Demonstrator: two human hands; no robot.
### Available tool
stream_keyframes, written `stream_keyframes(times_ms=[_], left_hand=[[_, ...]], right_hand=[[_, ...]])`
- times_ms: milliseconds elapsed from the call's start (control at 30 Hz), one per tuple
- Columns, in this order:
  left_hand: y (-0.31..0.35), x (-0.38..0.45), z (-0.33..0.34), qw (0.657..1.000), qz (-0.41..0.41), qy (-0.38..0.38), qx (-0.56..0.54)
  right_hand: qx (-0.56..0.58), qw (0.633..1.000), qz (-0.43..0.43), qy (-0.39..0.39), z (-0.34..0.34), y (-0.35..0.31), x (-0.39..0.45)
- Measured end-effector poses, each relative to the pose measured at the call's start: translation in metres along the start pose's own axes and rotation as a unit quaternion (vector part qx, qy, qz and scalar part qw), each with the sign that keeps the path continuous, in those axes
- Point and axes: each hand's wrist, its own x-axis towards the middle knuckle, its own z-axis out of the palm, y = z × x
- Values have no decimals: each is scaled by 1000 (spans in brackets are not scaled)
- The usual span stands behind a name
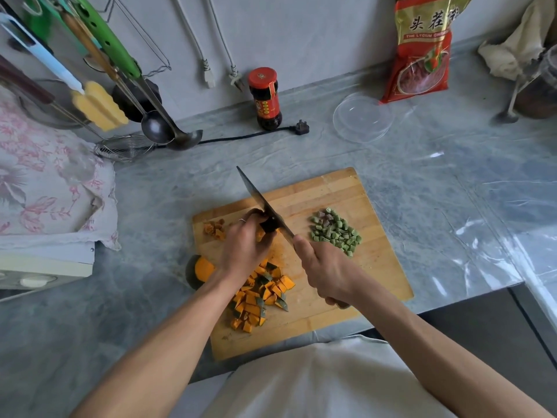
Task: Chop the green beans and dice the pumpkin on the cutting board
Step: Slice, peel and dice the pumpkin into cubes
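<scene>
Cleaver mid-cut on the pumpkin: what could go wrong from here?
1. The left hand pins the pumpkin piece right beside the cleaver; a slip could nick a fingertip.
2. The diced pumpkin lies under the left wrist, near the cutting board edge; a nudge could push cubes off.

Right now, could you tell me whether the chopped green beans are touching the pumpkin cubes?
Apart. The head view shows bare board between the green beans and the pumpkin cubes.

A dark sauce bottle with a red lid stands far back by the wall. A clear round plastic lid lies right of it, near a red food bag. Metal ladles hang far left.
</scene>
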Motion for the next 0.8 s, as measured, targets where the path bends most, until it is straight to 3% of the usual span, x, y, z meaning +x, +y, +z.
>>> stream_keyframes(times_ms=[233, 433, 600, 667, 800], left_hand=[[7, -8, 3, 996, -84, 7, 27], [8, -7, 5, 997, -66, 32, -35], [12, -7, 9, 982, -139, 68, -108], [24, -6, 4, 957, -224, 64, -175], [22, -7, 2, 838, -417, 88, -340]], right_hand=[[-15, 999, -17, 46, 24, 19, 8], [30, 999, -5, 24, 15, 21, 8], [51, 998, -6, 22, 14, 20, 6], [65, 998, -5, 24, 13, 21, 5], [80, 997, 10, 23, 11, 23, 6]])
